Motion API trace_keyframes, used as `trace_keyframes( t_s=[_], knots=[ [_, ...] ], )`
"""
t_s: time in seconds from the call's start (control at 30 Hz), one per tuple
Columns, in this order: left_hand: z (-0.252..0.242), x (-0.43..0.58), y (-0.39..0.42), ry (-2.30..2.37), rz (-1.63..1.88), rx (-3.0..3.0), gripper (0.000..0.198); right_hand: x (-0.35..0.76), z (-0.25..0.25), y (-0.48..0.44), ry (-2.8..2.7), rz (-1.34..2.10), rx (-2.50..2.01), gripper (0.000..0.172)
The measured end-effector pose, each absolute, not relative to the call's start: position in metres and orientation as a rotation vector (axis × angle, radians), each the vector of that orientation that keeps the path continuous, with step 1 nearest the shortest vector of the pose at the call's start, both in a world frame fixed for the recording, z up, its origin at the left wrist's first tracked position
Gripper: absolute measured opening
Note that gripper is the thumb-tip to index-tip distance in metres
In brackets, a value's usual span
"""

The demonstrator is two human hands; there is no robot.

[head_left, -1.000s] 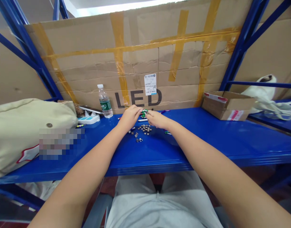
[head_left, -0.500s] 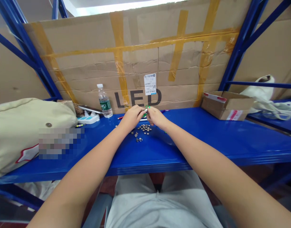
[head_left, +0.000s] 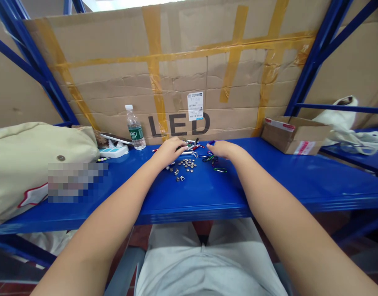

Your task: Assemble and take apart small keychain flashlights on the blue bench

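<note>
A big cardboard sheet (head_left: 189,70) with yellow tape and the letters LED is filling the top of the frame. Below it a blue shelf (head_left: 269,185) is running across the middle, working as the counter. A tan bag (head_left: 37,160) is sitting at the left edge, and a small cardboard box (head_left: 295,135) is sitting at the right. A water bottle (head_left: 135,128) is standing upright left of the middle, next to a white power strip (head_left: 114,151).

Both arms are reaching up from the bottom of the frame. The left hand (head_left: 169,149) is curling over a thin silver stick (head_left: 189,152); its grip looks narrow and pinched, but I cannot tell if it is really holding the stick. The right hand (head_left: 222,149) is resting on the shelf with its fingers bent down; I cannot tell if anything is inside its grip.

A bunch of little colored clips (head_left: 207,156) is lying between the two hands, nearer the right hand, just to its left. One green clip (head_left: 220,169) is lying a bit lower, its long side going left to right. A pile of tiny round metal pieces (head_left: 187,165) is lying just below and right of the left hand.
</note>
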State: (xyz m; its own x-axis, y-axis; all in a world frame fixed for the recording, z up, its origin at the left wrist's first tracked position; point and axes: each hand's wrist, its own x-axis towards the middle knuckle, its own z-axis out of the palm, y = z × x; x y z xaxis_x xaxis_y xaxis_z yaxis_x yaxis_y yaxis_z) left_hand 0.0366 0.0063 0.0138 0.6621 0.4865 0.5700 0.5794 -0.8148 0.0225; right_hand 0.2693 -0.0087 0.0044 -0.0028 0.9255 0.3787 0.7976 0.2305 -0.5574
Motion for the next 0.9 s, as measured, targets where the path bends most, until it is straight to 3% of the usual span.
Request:
trace_keyframes(
  t_s=[0.07, 0.13, 0.27, 0.43, 0.6, 0.7, 0.9],
  knots=[
    [0.012, 0.039, 0.005, -0.824, -0.914, -2.717, 0.019, 0.258, 0.009, -0.012, -1.791, 0.345, -1.780, 0.046],
    [0.011, 0.042, 0.003, -0.749, -0.996, -2.703, 0.018, 0.242, 0.012, -0.019, -1.832, 0.580, -1.678, 0.055],
    [0.009, 0.046, -0.001, -0.667, -1.121, -2.669, 0.013, 0.212, 0.009, -0.027, -1.783, 0.859, -1.338, 0.049],
    [0.011, 0.050, -0.009, -0.827, -1.290, -2.708, 0.012, 0.203, 0.003, -0.023, -1.747, 0.511, -1.350, 0.051],
    [0.014, 0.054, -0.016, -1.244, -1.429, -2.873, 0.036, 0.201, 0.005, -0.022, -1.773, 0.147, -1.337, 0.044],
    [0.014, 0.052, -0.013, -1.425, -1.547, -3.068, 0.039, 0.198, 0.004, -0.022, -1.811, 0.009, -1.292, 0.042],
    [0.013, 0.042, -0.004, -1.462, -1.259, -3.581, 0.031, 0.197, 0.000, -0.018, -1.935, 0.017, -1.281, 0.043]
  ],
)
